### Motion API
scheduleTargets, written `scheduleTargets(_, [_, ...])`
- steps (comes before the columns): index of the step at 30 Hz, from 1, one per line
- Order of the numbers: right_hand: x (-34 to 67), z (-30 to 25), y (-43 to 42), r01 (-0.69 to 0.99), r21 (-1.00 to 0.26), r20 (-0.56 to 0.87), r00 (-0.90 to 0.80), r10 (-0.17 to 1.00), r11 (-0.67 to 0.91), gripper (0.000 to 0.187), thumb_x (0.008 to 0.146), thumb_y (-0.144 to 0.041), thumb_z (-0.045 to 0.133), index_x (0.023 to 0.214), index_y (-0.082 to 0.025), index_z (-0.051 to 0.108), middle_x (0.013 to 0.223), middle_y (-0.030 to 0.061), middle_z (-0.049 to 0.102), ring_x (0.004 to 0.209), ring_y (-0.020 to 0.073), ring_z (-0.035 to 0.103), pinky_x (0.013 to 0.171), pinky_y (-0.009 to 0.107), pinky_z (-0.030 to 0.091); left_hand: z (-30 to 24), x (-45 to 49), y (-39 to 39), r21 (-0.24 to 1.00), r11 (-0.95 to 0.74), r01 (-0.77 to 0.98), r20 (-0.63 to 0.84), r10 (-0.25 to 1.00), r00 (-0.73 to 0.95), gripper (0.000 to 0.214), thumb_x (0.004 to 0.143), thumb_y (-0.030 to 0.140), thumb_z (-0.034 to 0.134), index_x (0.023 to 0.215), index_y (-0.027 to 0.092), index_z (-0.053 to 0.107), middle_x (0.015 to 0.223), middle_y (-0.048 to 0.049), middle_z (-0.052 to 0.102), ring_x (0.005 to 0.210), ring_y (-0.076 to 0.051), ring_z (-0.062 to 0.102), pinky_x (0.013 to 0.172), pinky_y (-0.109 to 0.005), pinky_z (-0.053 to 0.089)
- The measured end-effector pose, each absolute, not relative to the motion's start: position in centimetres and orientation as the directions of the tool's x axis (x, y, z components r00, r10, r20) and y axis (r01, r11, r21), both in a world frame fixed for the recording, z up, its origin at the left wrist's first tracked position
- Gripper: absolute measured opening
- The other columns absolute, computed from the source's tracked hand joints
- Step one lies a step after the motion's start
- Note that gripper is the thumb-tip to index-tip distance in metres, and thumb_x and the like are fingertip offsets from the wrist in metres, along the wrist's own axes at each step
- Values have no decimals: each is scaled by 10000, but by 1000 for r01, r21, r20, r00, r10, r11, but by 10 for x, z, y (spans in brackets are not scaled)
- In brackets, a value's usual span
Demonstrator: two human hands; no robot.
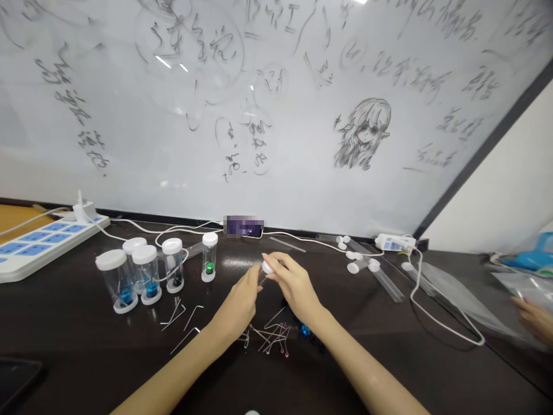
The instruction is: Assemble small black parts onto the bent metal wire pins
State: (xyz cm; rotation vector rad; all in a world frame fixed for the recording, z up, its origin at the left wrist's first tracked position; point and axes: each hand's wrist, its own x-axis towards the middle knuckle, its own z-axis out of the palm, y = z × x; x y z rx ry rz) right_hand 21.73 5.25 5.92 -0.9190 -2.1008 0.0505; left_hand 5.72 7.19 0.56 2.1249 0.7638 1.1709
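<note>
My left hand (239,302) and my right hand (298,285) meet above the middle of the dark table. Closed fingers of the right hand grip a white cap (268,266). The left hand is closed round a clear tube (261,279) under that cap, mostly hidden by the fingers. Below the hands lie several thin bent wires (276,334) with small red, green and white tips. A shiny blue piece (305,329) is beside my right wrist. More bent metal rods (175,314) lie left of my left forearm.
Several capped clear tubes (147,276) with blue or dark pieces stand at left, near one with a green bead (209,267). Behind are a phone (243,226) and white cables. Loose caps and tubes (386,282), a power strip (393,242) and another person's hand (536,320) are at right.
</note>
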Motion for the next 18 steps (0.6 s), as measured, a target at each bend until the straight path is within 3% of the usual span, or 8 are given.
scheduleTargets(7, [218,66,49,576,-353,659,-406,633,737,432,955,-176,475,1359,-331,479,1220,68,569,1114,223,547,942,388,474,8,60,63,798,-596,94,507,747,430,622,795,-74,337,1339,227,346,1339,-112,495,1194,-217,537,957,-396,512])
scheduleTargets(14, [215,65,47,457,-504,634,-380,673,733,406,982,-154,385,1330,-315,517,1256,48,557,1126,187,562,940,319,486,7,59,64,796,-599,81,517,744,424,595,814,-66,347,1335,222,343,1313,-112,516,1182,-217,539,925,-371,521])
scheduleTargets(18, [216,63,47,459,-513,633,-369,681,725,396,981,-164,388,1318,-312,536,1254,47,570,1136,191,563,960,331,471,6,59,65,788,-609,94,522,741,423,551,830,-48,362,1314,217,357,1309,-120,518,1166,-219,545,916,-367,518])
